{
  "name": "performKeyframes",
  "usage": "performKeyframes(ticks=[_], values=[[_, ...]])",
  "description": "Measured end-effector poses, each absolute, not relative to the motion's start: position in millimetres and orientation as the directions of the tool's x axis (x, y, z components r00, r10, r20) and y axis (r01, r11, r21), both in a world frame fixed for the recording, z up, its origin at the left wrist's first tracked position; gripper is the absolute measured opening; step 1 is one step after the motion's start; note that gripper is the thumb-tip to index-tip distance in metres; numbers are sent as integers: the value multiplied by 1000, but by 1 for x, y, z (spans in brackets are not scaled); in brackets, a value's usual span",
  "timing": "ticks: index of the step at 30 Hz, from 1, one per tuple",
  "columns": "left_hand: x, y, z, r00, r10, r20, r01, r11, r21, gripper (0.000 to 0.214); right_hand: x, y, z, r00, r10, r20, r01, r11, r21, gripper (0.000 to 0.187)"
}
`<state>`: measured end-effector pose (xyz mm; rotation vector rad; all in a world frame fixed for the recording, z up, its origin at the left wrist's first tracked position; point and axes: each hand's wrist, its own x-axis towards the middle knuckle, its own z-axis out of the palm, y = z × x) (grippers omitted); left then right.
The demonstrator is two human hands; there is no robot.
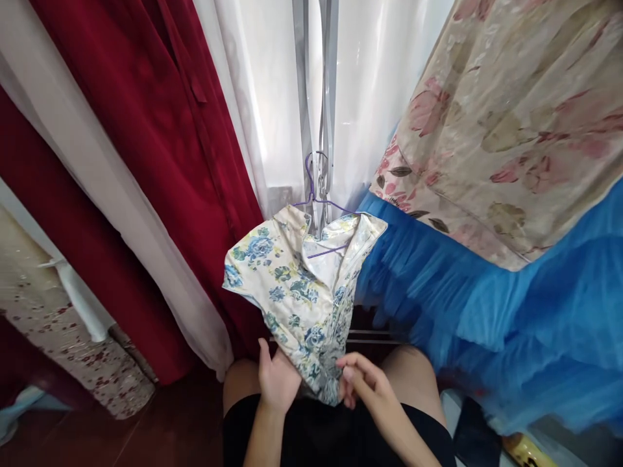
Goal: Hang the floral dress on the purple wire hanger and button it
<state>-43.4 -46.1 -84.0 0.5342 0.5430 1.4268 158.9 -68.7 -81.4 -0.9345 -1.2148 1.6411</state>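
Floral short-sleeved blouse (296, 285), cream with blue roses, on a purple hanger (310, 178); lower end between two bare hands.
Left grip (280, 384): palm up, thumb spread, fingers passing under the blouse's near edge, not closed on it. Right grip (363, 383): fingers curled beside the gathered lower end; whether they pinch cloth cannot be told at this blur. Blouse body: above and between the grips; hanger beyond them, its lower bar showing through the neck. Progress, as judged: hanging done, neck opening still apart, lower end unsettled. Also present: crimson drapery (146, 130) left of the left grip; blue tulle (525, 318) and pink-flowered fabric (525, 149) beyond the right grip, rightward.
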Motion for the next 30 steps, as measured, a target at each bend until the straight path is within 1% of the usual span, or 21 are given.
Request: performKeyframes(ticks=[2, 4, 5, 7, 10, 13, 17, 20, 22, 24, 26, 27, 28, 29, 30], values=[[-48, -53, -82, -9, 998, -57, -686, 35, 727, 83, 153, -42, -75, -273, 961, -43, -206, -103, -973, 43], [-46, -55, -78, -146, 982, -122, -554, 21, 832, 86, 147, -15, -65, -198, 980, 13, -154, -18, -988, 42], [-42, -54, -76, -215, 962, -167, -515, 34, 856, 86, 143, -3, -60, -175, 983, 51, -114, 31, -993, 41], [-34, -53, -76, -291, 919, -265, -544, 69, 837, 85, 137, 14, -50, -159, 979, 128, -45, 122, -991, 40], [-25, -52, -79, -291, 886, -362, -652, 93, 753, 81, 130, 21, -44, -140, 975, 173, -22, 172, -985, 43], [-25, -55, -79, -297, 882, -366, -661, 87, 745, 77, 125, 17, -48, -127, 983, 134, -34, 131, -991, 38], [-29, -58, -76, -264, 895, -360, -643, 115, 757, 73, 119, 17, -55, -125, 988, 95, -59, 88, -994, 30], [-36, -54, -83, -328, 878, -348, -597, 92, 797, 63, 117, 17, -61, -90, 993, 78, -112, 68, -991, 32], [-48, -46, -96, -413, 869, -274, -518, 24, 855, 52, 119, 13, -67, -68, 995, 66, -146, 56, -988, 34], [-62, -37, -112, -555, 818, -150, -382, -91, 920, 45, 125, 6, -71, -47, 998, 51, -170, 42, -985, 31], [-70, -30, -126, -729, 685, 14, -168, -199, 966, 43, 131, -3, -73, -19, 999, 26, -172, 22, -985, 23], [-70, -28, -130, -787, 607, 107, -43, -227, 973, 41, 133, -7, -72, -5, 1000, 11, -164, 10, -986, 20], [-67, -27, -132, -801, 565, 201, 72, -242, 968, 37, 135, -11, -70, 1, 1000, -2, -154, -2, -988, 18], [-60, -27, -130, -760, 581, 291, 167, -258, 952, 33, 136, -14, -67, -6, 1000, -11, -144, -12, -990, 18], [-49, -27, -126, -669, 644, 370, 238, -285, 928, 28, 136, -17, -63, -24, 1000, -14, -138, -17, -990, 18]])
